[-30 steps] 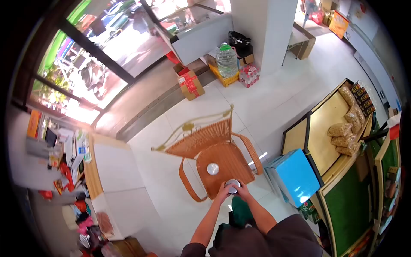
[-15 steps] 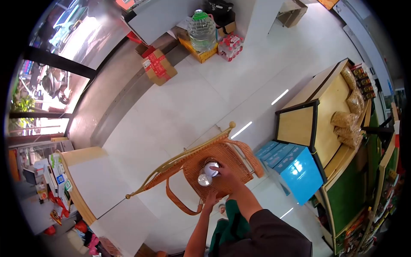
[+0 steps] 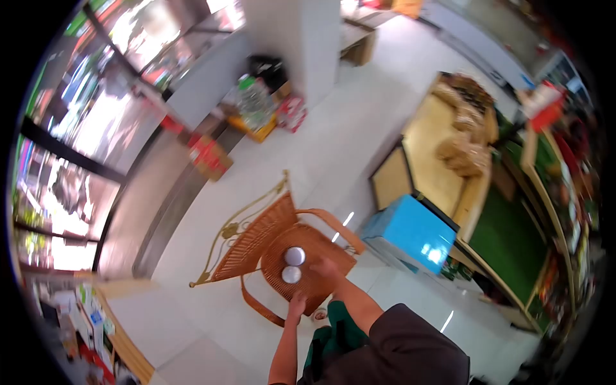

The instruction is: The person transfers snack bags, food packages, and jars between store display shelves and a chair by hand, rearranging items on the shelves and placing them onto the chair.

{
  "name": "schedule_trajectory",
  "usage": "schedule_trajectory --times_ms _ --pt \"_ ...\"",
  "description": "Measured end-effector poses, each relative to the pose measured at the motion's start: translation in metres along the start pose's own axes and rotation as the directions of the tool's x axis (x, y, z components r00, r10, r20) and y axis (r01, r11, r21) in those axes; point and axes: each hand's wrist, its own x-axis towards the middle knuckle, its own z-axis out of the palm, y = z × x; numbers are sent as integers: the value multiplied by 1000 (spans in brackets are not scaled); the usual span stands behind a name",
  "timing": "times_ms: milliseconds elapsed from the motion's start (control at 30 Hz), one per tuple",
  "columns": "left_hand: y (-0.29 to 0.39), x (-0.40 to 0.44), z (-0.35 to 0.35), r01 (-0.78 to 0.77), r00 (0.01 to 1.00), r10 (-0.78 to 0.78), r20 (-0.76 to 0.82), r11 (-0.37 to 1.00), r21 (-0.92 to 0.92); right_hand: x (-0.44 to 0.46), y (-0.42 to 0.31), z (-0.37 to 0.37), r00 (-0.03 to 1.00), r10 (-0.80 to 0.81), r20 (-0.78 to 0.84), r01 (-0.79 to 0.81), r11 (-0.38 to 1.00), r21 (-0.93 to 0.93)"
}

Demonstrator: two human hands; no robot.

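Note:
Two round containers with silvery tops stand close together on the seat of a brown wicker chair (image 3: 314,292). The farther container (image 3: 294,256) has a shiny top; the nearer container (image 3: 291,275) looks paler, and their sides are mostly hidden from above. Just right of them, over the seat and apart from both, is my right hand (image 3: 328,269), blurred, with its fingers stretched toward them and nothing seen in it. My left hand (image 3: 298,303) is at the seat's near edge, below the nearer container, fingers extended and holding nothing.
Right of the chair stands a blue box (image 3: 410,232) beside a wooden display stand (image 3: 420,170) with bagged goods (image 3: 463,154). Beyond the chair are a taped carton (image 3: 210,157), a large water bottle (image 3: 255,102) and a wrapped pack (image 3: 292,114). A counter (image 3: 122,333) is at lower left.
My right hand has come off the farther container and moved right. The containers now sit slightly apart from it on the seat. The whole view has shifted and turned.

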Motion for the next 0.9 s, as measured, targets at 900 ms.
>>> schedule_trajectory --times_ms 900 --pt "-40 -227 285 -180 868 -145 475 799 573 -725 425 16 64 937 -343 -38 346 938"
